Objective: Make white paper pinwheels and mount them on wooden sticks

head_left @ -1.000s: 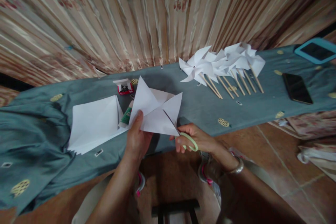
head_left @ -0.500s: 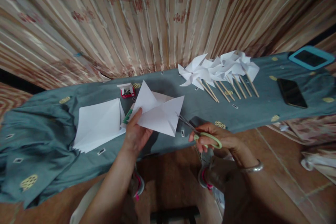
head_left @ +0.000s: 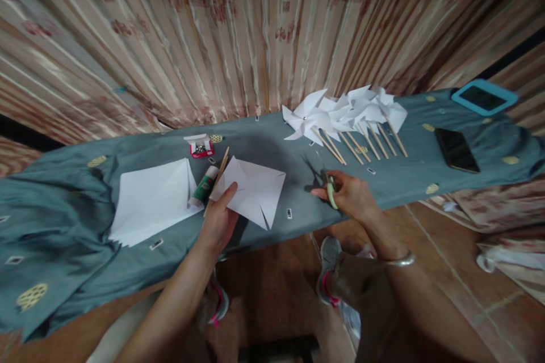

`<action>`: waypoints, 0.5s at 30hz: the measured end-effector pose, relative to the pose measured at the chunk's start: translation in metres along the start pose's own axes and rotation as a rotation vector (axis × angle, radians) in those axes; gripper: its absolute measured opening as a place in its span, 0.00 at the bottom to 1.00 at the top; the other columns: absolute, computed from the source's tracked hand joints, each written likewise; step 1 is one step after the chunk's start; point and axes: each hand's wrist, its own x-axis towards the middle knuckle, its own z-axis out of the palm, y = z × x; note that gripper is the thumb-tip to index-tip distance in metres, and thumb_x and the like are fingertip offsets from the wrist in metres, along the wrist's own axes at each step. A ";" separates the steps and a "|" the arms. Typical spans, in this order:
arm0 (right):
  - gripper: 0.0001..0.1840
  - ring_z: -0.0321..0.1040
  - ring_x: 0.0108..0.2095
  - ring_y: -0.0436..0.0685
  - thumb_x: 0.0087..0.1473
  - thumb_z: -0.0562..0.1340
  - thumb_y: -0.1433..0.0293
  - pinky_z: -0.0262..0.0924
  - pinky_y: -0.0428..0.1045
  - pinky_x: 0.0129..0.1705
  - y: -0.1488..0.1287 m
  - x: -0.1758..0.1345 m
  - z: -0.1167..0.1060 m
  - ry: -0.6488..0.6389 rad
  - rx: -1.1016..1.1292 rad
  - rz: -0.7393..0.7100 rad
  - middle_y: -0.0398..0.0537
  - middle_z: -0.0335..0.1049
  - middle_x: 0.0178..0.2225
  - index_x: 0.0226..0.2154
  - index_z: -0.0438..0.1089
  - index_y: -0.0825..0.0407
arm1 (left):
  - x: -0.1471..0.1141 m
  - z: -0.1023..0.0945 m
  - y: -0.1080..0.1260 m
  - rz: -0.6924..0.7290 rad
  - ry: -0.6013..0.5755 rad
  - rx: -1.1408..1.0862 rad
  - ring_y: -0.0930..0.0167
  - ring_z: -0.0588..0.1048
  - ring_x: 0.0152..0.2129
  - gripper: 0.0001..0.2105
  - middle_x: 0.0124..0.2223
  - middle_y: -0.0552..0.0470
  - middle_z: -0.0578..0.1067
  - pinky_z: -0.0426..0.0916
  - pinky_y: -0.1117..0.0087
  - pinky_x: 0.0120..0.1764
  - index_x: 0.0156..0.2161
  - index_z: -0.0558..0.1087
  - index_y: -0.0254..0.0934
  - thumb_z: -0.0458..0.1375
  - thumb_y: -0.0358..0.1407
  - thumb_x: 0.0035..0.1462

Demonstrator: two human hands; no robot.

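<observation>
A white paper square (head_left: 259, 184) with slits cut in from its corners is pinched in my left hand (head_left: 221, 212), thumb on top, just above the cloth. Over the table to its right, my right hand (head_left: 347, 193) is closed on a pair of scissors (head_left: 331, 193) with pale green handles, the blades pointing away from me and apart from the paper. A green and white glue stick (head_left: 204, 186) lies beside the left hand, and thin wooden sticks (head_left: 223, 163) lie partly under the paper.
A stack of white paper (head_left: 151, 198) lies at the left, with a small red box of metal pins (head_left: 201, 148) behind. Paper pinwheels (head_left: 349, 113) on sticks lie back right. Further right are a black phone (head_left: 457, 150) and a blue-framed tablet (head_left: 484, 96).
The scissors have come away from the paper to the right and turned to point forward. The paper lies flatter and lower in my left hand, uncovering the glue stick and wooden sticks.
</observation>
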 end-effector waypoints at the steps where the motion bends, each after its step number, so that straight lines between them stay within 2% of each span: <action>1: 0.30 0.75 0.33 0.62 0.45 0.68 0.52 0.62 0.50 0.32 -0.001 0.001 0.000 0.035 -0.082 -0.007 0.51 0.78 0.32 0.47 0.71 0.52 | 0.000 0.000 0.000 0.021 -0.014 0.014 0.63 0.76 0.47 0.26 0.49 0.46 0.78 0.69 0.65 0.50 0.54 0.70 0.34 0.66 0.32 0.47; 6: 0.34 0.75 0.37 0.67 0.49 0.67 0.54 0.63 0.52 0.36 -0.004 0.005 -0.002 0.110 -0.356 -0.005 0.60 0.78 0.36 0.53 0.65 0.58 | -0.004 -0.003 0.000 0.053 -0.095 0.056 0.60 0.74 0.50 0.27 0.51 0.45 0.77 0.68 0.62 0.52 0.54 0.70 0.35 0.66 0.36 0.47; 9: 0.38 0.74 0.39 0.68 0.50 0.65 0.54 0.62 0.53 0.38 -0.004 0.008 -0.002 0.133 -0.419 -0.013 0.63 0.77 0.37 0.56 0.62 0.61 | -0.003 -0.007 0.001 0.109 -0.014 0.076 0.60 0.72 0.53 0.31 0.56 0.45 0.74 0.68 0.62 0.53 0.58 0.66 0.40 0.66 0.35 0.47; 12: 0.38 0.74 0.40 0.68 0.51 0.64 0.55 0.63 0.54 0.39 -0.002 0.011 -0.002 0.133 -0.419 -0.021 0.62 0.77 0.38 0.57 0.59 0.62 | 0.000 -0.014 0.003 0.155 0.083 0.161 0.61 0.71 0.54 0.36 0.60 0.46 0.70 0.68 0.63 0.52 0.62 0.59 0.43 0.65 0.33 0.47; 15: 0.36 0.73 0.41 0.67 0.52 0.63 0.58 0.63 0.54 0.41 0.002 0.015 -0.001 0.136 -0.393 -0.026 0.62 0.76 0.40 0.57 0.59 0.62 | 0.002 -0.019 0.003 0.187 0.095 0.259 0.63 0.73 0.52 0.38 0.61 0.48 0.69 0.70 0.63 0.49 0.65 0.56 0.47 0.62 0.30 0.49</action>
